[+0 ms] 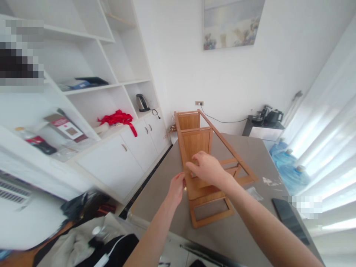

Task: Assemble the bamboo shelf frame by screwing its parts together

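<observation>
A light-brown wooden frame (219, 136), with slatted panels and crossbars, lies on its side on the grey table. At its near-left rail is my left hand (177, 188), fingers bent against the outer side of the wood; the fingertips are partly hidden. My right hand (208, 167) is just above the same rail, over the inside of the frame. Its thumb and curved fingers are apart, and I see nothing between them. Beneath my right wrist, a flat wooden board (198, 192) spans the near part of the frame.
On the grey table (158, 193) lie a dark flat device (289, 219) and a clear plastic bag (254, 193). Blue water jugs (292, 174) stand by the curtain. White shelves (116, 87) at left hold a kettle (142, 103) and red ribbon (118, 118). A small cabinet (263, 132) stands behind.
</observation>
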`<act>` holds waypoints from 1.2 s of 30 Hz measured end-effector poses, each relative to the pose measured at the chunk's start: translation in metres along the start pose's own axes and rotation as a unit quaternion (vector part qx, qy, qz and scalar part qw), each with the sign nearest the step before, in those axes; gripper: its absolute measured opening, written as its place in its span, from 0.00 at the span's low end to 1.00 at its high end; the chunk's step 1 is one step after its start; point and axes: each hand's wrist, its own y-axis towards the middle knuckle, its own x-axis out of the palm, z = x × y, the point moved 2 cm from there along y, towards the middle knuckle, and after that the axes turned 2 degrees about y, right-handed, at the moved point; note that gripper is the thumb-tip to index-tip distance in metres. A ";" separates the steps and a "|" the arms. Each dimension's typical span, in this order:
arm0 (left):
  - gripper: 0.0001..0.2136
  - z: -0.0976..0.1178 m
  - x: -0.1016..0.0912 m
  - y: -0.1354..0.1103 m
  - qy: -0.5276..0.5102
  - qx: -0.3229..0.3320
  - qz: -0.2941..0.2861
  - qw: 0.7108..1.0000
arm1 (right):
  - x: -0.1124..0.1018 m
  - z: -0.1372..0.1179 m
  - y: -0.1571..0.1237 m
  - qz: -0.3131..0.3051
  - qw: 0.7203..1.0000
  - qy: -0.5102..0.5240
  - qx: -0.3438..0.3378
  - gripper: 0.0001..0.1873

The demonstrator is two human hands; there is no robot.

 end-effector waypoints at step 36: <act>0.09 0.047 0.026 -0.003 0.052 0.106 0.037 0.992 | 0.190 0.344 -0.123 -0.205 0.945 -0.066 0.247 0.25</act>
